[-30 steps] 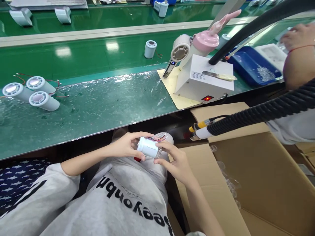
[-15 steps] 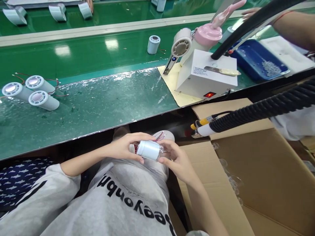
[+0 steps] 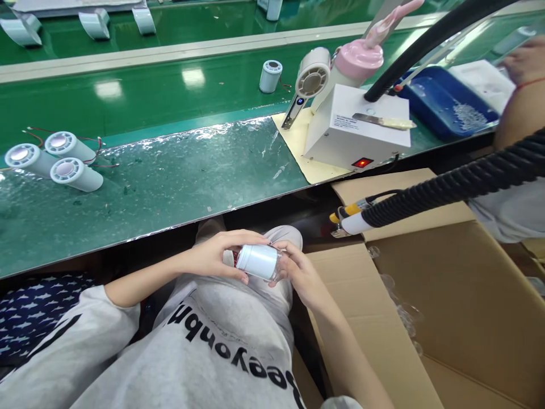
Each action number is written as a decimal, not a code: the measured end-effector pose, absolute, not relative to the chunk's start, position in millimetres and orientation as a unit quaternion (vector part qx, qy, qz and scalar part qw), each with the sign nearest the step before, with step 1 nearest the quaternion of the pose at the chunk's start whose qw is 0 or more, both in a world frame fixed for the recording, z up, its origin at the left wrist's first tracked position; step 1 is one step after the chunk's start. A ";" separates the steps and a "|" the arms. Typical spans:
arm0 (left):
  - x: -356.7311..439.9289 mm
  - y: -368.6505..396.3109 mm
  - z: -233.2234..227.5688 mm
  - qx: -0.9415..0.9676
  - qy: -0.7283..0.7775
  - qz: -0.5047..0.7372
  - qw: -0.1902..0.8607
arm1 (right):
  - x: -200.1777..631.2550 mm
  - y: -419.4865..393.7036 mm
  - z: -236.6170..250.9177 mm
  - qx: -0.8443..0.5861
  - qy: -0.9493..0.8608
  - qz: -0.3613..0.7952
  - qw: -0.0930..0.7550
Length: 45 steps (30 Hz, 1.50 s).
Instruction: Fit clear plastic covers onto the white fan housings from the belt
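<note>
A pale blue cylinder point(image 3: 257, 261) lies on its side above my lap, with something red showing at its left end. My left hand point(image 3: 221, 257) is closed round it, fingers along the top and thumb underneath. A clear plastic piece point(image 3: 277, 269) covers the cylinder's right end. My right hand point(image 3: 297, 269) is closed on that clear piece; its fingertips are partly hidden.
Three similar wired cylinders point(image 3: 76, 174) lie on the bench at left. Another cylinder point(image 3: 271, 76) stands on the green belt. A white box point(image 3: 360, 128), a handheld fan point(image 3: 313, 79), a black hose point(image 3: 447, 182) and an open carton point(image 3: 460, 284) are at right. A co-worker's arm point(image 3: 522, 85) reaches in.
My right fingers have shifted round the clear piece, and the wires above the cylinder no longer show. The standing cylinder has moved slightly right. The co-worker's arm has drawn back right.
</note>
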<state>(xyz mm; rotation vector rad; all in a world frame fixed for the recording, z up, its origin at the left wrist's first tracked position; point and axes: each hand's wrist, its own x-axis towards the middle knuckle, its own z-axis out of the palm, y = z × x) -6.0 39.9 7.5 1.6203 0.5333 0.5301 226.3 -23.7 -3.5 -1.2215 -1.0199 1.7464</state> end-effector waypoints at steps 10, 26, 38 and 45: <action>-7.7 39.5 3.5 0.720 0.211 0.242 0.615 | 214.0 -21.4 -5.7 -0.461 -0.294 0.771 0.327; -5.6 35.8 7.9 0.747 0.224 0.247 0.576 | 216.5 -25.1 -18.5 -0.420 -0.265 0.834 0.239; -3.9 35.0 15.2 0.645 0.296 0.203 0.675 | 234.5 -35.0 -20.8 -0.362 -0.761 0.296 0.449; -9.3 40.8 10.8 0.714 0.217 0.201 0.634 | 234.9 -38.0 -19.6 -0.427 -0.506 0.614 0.429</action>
